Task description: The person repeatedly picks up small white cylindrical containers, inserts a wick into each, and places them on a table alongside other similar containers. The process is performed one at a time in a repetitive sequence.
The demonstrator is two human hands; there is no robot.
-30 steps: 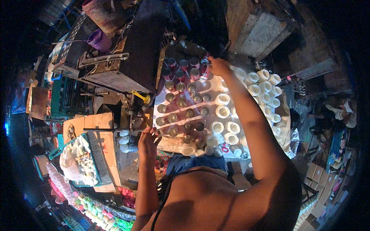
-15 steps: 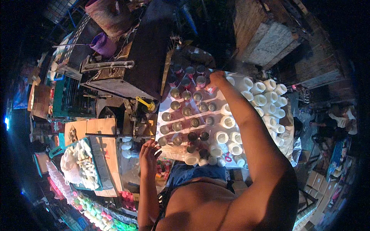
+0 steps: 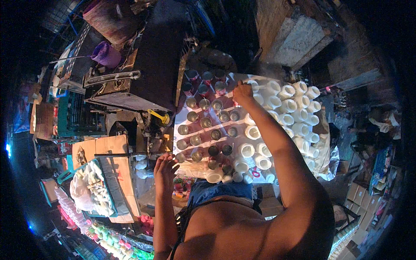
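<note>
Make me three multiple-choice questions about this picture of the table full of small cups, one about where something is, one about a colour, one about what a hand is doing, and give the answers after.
1. Where is the right hand?
A. at the far edge of the cup rows
B. on the cardboard box
C. in the person's lap

2. What colour is the scoop beside the dark machine?
A. red
B. yellow
C. white

3. How is the left hand?
A. flat on the floor
B. raised at the near left corner of the white sheet, fingers curled
C. gripping the purple bucket

Answers: 1 A, the arm stretches over the white cups. 2 B, it shows plainly yellow. 3 B, it hovers beside the nearest metal cups.
</note>
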